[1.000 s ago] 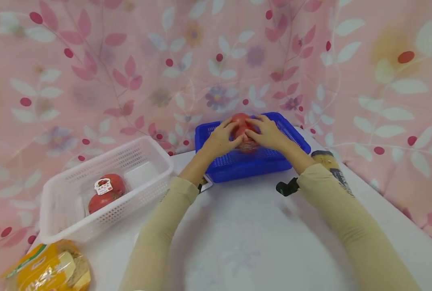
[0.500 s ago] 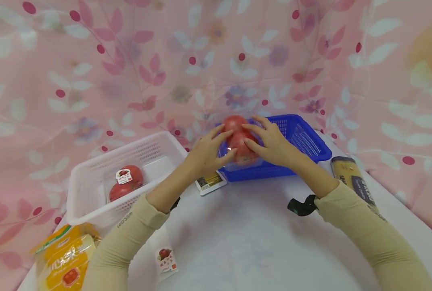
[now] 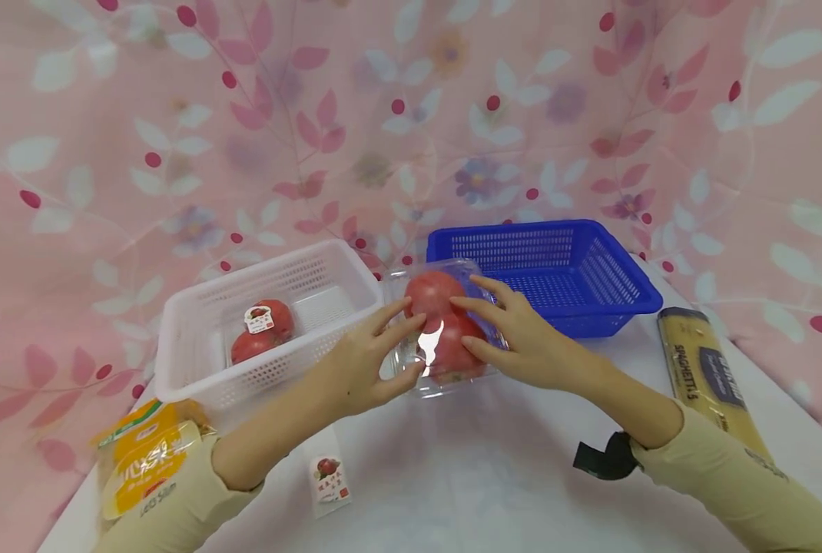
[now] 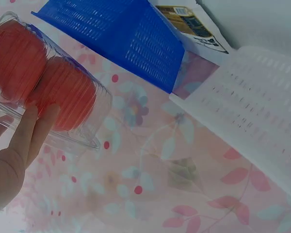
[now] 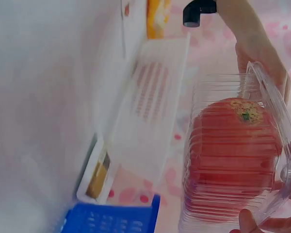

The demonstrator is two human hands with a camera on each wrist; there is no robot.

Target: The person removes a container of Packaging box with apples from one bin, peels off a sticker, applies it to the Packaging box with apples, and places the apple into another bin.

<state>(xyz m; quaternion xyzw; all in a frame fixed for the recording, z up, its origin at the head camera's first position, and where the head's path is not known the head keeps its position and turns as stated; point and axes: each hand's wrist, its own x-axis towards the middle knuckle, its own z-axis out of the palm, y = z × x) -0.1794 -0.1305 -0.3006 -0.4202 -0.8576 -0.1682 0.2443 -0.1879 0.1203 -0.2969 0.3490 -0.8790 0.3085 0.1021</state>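
In the head view a clear plastic box with two red tomatoes inside is held between both hands, in front of the blue basket. The left hand grips its left side, fingers over the top. From the right, the right hand grips the opposite edge with fingertips on the lid. The left wrist view shows the left fingers against the box wall. In the right wrist view the box hangs above the table, one tomato showing through its ribbed side.
A white basket at left holds another pack of tomatoes. The blue basket stands behind right. A spaghetti pack lies right, a yellow bag front left, a tomato-printed label nearby. A flat gold-labelled pack lies between the baskets.
Both hands have lifted the tomato box out of the blue basket and brought it left and nearer. The head view has turned left, so the scene sits further right.
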